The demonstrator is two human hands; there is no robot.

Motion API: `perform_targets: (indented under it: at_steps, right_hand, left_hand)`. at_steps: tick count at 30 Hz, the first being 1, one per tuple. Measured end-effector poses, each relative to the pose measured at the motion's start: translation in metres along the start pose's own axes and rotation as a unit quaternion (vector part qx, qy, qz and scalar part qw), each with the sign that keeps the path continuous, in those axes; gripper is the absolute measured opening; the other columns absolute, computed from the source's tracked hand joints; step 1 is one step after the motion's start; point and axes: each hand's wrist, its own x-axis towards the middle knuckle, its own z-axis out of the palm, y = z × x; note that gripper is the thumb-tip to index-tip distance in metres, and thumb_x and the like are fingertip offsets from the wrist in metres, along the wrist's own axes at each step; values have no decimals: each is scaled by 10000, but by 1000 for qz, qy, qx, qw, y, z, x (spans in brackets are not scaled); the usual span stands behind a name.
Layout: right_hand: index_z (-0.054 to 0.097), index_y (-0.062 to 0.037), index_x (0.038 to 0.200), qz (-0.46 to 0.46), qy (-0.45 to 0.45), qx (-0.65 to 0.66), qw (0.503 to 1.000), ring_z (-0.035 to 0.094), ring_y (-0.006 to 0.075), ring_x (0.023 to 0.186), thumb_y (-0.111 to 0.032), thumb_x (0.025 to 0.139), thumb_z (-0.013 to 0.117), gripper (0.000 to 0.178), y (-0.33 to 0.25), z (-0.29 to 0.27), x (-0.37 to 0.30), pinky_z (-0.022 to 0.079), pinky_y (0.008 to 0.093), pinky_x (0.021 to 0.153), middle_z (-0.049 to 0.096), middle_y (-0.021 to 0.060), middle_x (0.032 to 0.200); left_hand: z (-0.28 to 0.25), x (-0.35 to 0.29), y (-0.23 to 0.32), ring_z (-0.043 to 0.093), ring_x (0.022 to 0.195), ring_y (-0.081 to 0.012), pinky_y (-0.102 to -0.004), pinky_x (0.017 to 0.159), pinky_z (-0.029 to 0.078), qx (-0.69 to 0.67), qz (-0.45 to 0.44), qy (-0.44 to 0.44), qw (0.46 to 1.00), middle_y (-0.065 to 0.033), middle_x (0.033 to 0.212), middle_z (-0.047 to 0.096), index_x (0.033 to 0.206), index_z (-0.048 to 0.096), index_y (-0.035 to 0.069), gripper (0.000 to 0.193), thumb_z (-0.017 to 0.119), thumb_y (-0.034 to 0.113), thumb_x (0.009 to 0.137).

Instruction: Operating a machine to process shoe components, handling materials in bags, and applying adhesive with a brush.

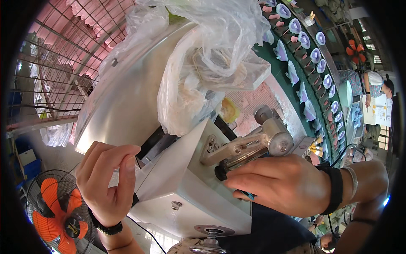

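Observation:
A grey metal bench machine (177, 186) stands in front of me, with a metal arm and wheel-like rollers (277, 142) on its upper side. My right hand (283, 182) is closed by the rollers, its fingertips next to a black knob (220, 172). A bit of something dark and teal (248, 195) peeks out below those fingers; its kind is hidden. On the machine's left side my left hand (108, 182) is raised, fingers curled and thumb against the index finger. Nothing shows between them.
Clear plastic bags (190, 84) lie over a curved metal panel (131, 72). A green conveyor (270, 57) carries several purple and pink shoe-like pieces. An orange-bladed fan (61, 216) and a wire rack (63, 55) are left. A person (374, 80) works far right.

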Motion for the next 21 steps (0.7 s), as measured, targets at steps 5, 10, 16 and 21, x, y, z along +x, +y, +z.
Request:
perform_targets:
  at_steps: [5,10,16,21]
  right_hand:
    - [604,18,1055,-19,3,-36,999,652,206,832,-99,832,626,253,0,-3,-5,553,282,657,599,87,936]
    - [621,28,1055,-8,28,14,999,666,210,839,-83,812,664,271,-2,-12,-7,563,287,663,620,107,998]
    - [686,-14,1035,-4,102,6,995,707,208,806,-55,754,785,301,-30,-37,-9,593,295,630,696,116,1014]
    - [698,-26,1023,-82,181,-25,980,714,232,840,-56,733,799,308,-38,-42,30,602,298,676,702,135,1023]
  left_hand:
    - [1,-1,-1,556,573,-208,-293,522,425,1,-5,2,1000,-91,685,610,843,665,-24,58,643,-16,790]
    - [1,2,0,554,572,-204,-290,521,424,3,-6,0,1000,-89,681,605,845,665,-22,54,644,-18,795]
    - [-4,4,5,549,574,-206,-297,526,425,-21,-18,16,999,-88,690,606,849,668,-14,94,665,-58,766]
    - [-14,7,11,577,704,-173,-266,657,456,-111,-37,-32,993,-88,864,619,924,676,-14,193,592,-82,764]
